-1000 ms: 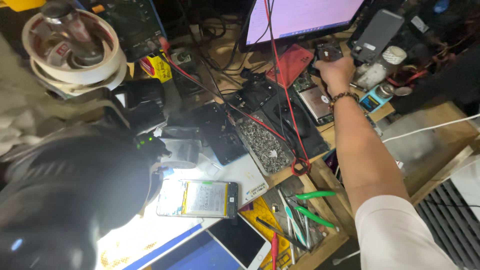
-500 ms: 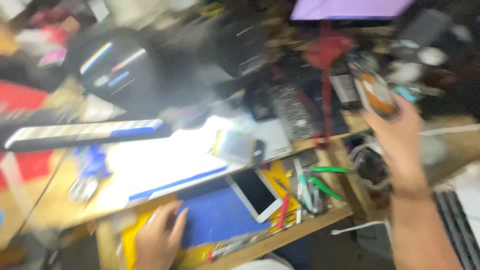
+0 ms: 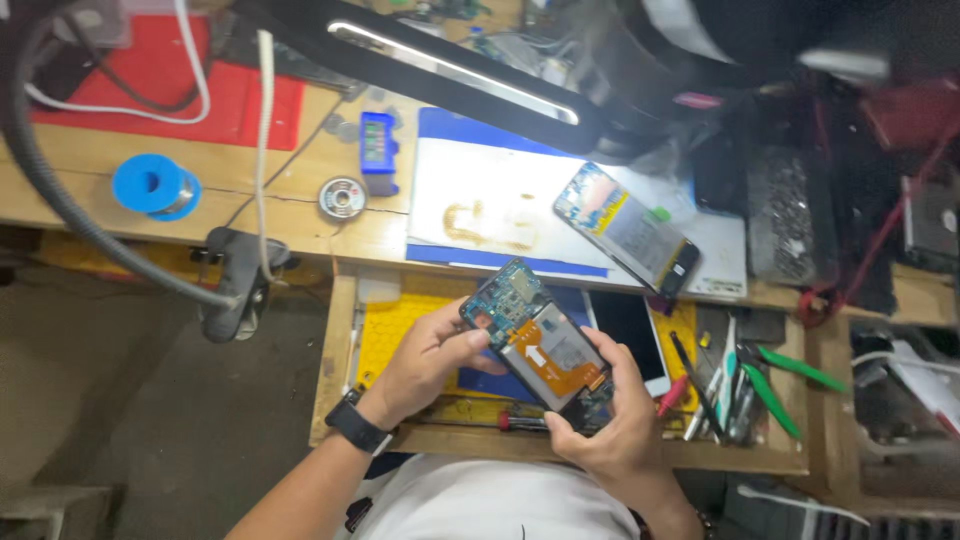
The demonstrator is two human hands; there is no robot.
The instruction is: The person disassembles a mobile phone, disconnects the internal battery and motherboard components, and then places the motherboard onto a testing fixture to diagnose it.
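Holding the opened phone (image 3: 540, 345) steady over the pulled-out drawer (image 3: 380, 330) of the table (image 3: 300, 215), the person does best to grip only its edges and keep fingertips off the bare boards. Left hand (image 3: 430, 360) pinches the upper end, right hand (image 3: 610, 425) cups the lower end. Its long axis runs diagonally, top end toward upper left, open back facing up.

Phone repair workshop, cluttered wooden bench (image 3: 300, 235), solder spool (image 3: 155, 186), opened phones (image 3: 627, 226), tweezers (image 3: 775, 400)
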